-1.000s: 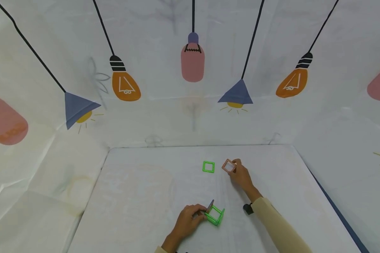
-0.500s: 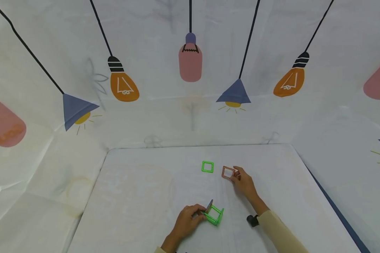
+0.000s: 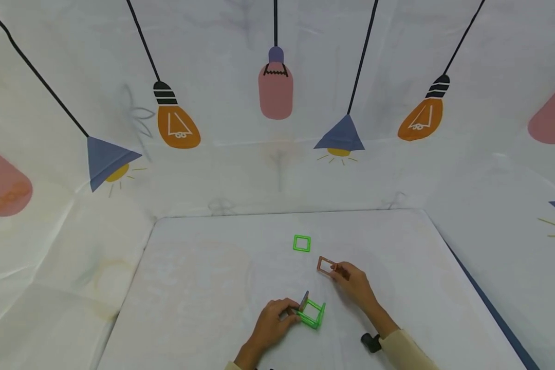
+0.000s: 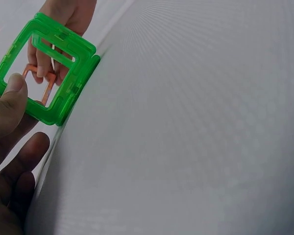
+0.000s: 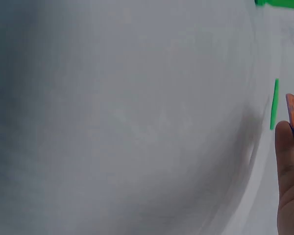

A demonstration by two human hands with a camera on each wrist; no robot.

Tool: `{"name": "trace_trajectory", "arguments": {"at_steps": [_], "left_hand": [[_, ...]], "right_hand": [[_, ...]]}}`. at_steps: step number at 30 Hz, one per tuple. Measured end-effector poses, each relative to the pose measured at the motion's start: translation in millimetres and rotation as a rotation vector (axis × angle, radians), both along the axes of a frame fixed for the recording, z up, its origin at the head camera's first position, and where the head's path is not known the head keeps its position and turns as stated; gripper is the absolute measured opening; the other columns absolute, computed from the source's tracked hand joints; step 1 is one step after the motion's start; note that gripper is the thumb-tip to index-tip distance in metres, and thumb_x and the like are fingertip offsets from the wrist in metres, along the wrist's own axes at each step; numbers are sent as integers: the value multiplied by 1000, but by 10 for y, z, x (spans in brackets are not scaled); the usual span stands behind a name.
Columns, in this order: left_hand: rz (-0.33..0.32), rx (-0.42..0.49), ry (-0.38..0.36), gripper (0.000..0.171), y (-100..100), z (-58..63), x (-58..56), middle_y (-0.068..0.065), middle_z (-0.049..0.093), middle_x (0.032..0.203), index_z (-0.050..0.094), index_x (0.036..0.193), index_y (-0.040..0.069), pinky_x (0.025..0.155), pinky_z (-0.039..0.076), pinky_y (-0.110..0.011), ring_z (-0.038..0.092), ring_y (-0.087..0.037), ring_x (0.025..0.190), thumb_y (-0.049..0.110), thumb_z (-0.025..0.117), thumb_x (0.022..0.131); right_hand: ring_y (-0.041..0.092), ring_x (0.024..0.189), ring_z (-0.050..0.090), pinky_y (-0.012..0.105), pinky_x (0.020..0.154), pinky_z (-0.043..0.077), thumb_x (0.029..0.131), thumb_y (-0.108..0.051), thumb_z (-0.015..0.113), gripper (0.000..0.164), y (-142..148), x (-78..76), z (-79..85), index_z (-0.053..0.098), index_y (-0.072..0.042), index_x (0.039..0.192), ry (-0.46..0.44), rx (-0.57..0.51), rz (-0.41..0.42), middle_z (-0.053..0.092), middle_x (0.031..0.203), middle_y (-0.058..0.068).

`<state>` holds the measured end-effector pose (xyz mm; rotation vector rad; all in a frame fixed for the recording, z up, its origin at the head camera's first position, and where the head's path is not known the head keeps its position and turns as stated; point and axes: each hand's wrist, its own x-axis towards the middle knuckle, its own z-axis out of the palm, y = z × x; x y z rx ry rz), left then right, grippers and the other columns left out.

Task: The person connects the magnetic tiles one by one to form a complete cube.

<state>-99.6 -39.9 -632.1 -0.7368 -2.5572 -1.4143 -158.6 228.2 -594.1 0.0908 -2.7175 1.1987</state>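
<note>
Near the front of the table, my left hand (image 3: 272, 322) pinches a small structure of green square magnetic tiles (image 3: 311, 324), with a darker tile (image 3: 304, 300) standing at its left side. In the left wrist view, the thumb presses on an upright green tile frame (image 4: 63, 34). My right hand (image 3: 355, 283) pinches an orange square magnetic tile (image 3: 319, 264) by one edge, tilted above the table, up and to the right of the structure. Through the green frame, the left wrist view shows the orange tile (image 4: 49, 88) and the right fingers. Part of the structure is hidden behind the left fingers.
A single green square tile (image 3: 294, 243) lies flat farther back on the white table (image 3: 203, 288). White sheets (image 3: 240, 174) printed with lamps rise behind and at the sides. A black wrist camera (image 3: 371, 343) sits by the right sleeve (image 3: 407, 350).
My right hand has brought the orange tile back from beside the flat green tile, toward the structure, turning it on the way. The left hand keeps its hold and barely moves.
</note>
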Motion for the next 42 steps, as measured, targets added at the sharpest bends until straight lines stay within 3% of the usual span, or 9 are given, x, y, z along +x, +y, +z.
{"name": "trace_trajectory", "arguments": {"at_steps": [7,17,24,32,42], "left_hand": [[-2,-5,1,22,0,21,-38,16,70,80,72,103,25,69,40,-14,53,4,75,34,78,83],[-4,-2,-30,23,-8,21,13,17,69,80,72,103,27,67,37,-11,50,6,73,38,76,83],[-5,16,-29,22,-10,23,15,17,70,81,72,103,28,64,36,-11,49,7,71,36,77,83],[-10,20,-45,22,-16,-1,14,16,72,83,72,104,28,64,37,-11,52,6,72,36,76,84],[-13,15,-16,22,-18,-25,-1,16,72,84,72,104,27,66,39,-11,55,7,73,36,76,84]], "right_hand": [[0,78,61,22,68,55,79,-5,82,17,-80,207,21,71,-13,90,110,19,111,71,87,-6],[5,80,68,22,70,57,81,-8,80,15,-95,430,-16,70,-15,88,63,-38,224,73,87,-4],[2,80,67,21,72,57,82,-2,78,16,-96,440,-6,69,-13,90,-31,-60,329,74,89,0],[8,85,71,19,74,57,85,2,73,16,-65,417,28,69,-12,93,-141,-37,387,74,93,2],[5,89,69,23,77,57,88,-6,73,12,2,407,27,73,-14,97,-177,-34,467,75,97,-1]]}}
